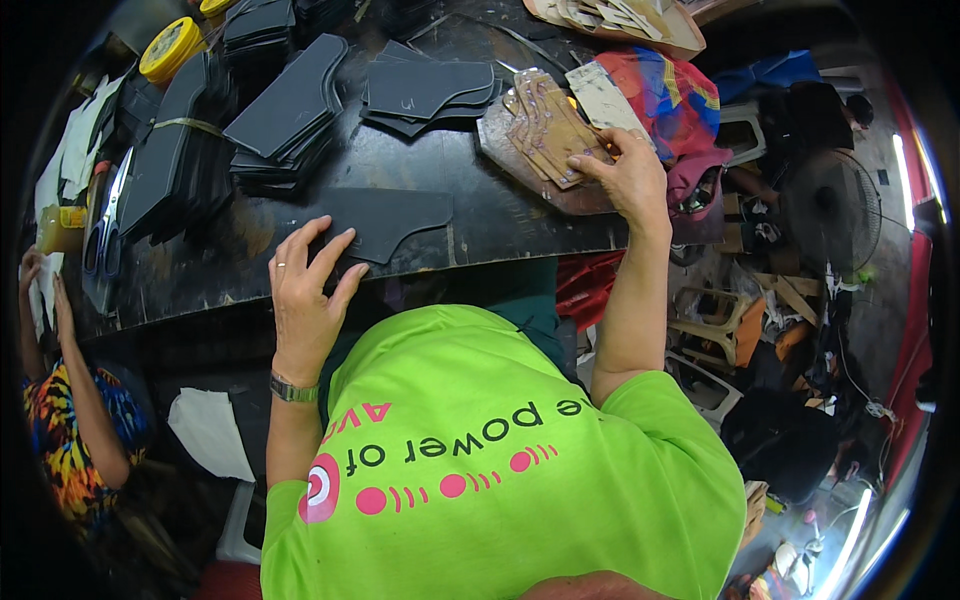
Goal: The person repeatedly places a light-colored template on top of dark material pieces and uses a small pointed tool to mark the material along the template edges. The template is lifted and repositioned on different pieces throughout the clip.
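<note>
On the near part of the dark table lies a flat black cut piece point(395, 222) with a curved edge. My left hand point(305, 285), fingers spread, is at its left end, fingertips on or just beside it. Farther right, a worn board point(500, 150) carries several brown shaped pieces point(545, 125) with small purple spots. Thumb and fingers of my right hand point(630, 178) are bent around the right end of these brown pieces, gripping an edge. A pale rectangular piece point(605, 95) lies just beyond that hand.
Stacks of black cut pieces point(285, 105) line the table's far left, with another loose pile point(430, 90) nearer the middle. Blue-handled scissors point(108, 225) and a yellow-lidded tub point(172, 50) are at left. Another person's hands point(60, 300) work at the far left edge.
</note>
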Tool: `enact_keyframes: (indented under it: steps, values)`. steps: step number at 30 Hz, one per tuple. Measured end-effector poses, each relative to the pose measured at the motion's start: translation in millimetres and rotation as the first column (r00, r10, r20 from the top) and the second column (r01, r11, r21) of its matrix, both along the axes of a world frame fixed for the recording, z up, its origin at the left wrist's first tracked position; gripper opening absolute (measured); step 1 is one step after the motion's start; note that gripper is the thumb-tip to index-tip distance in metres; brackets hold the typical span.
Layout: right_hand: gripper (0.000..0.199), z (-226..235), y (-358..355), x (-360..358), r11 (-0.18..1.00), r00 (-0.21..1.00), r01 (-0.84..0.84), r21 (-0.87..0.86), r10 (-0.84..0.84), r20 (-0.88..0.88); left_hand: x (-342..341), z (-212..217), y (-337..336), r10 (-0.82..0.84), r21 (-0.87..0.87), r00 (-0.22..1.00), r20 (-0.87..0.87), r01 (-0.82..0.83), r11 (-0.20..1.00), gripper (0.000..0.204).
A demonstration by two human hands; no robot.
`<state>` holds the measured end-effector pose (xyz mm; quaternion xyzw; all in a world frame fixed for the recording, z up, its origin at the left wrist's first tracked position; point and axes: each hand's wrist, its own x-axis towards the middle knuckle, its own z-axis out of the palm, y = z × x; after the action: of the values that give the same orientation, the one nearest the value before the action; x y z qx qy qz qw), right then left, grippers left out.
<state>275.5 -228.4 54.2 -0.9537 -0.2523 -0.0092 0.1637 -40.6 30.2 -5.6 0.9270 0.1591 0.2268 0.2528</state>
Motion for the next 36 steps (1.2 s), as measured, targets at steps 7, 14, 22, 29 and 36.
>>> enact_keyframes:
  steps: [7,14,22,29,36]
  values:
    - [0.030,-13,-2,8,0.826,0.973,0.109,0.553,0.026,-0.230,2,-1,-2,0.004,-0.023,1.000,0.022,-0.004,1.000,0.038]
    - [0.015,7,12,-25,0.531,0.711,0.297,0.794,0.433,-0.555,29,21,-25,-0.122,-0.044,0.958,0.260,0.138,0.989,0.051]
    - [0.027,6,64,-109,0.522,0.369,0.180,0.834,0.750,-0.549,51,41,-28,-0.209,-0.013,0.896,0.392,0.233,0.972,0.049]
    - [0.026,-12,75,-104,0.560,0.534,-0.404,0.723,0.786,-0.311,38,17,-42,0.237,-0.851,0.879,0.413,0.280,0.444,0.027]
    - [0.023,-40,92,-81,0.616,0.554,-0.003,0.787,0.657,-0.512,9,8,-5,0.092,-0.310,0.986,0.143,-0.043,0.950,0.055]
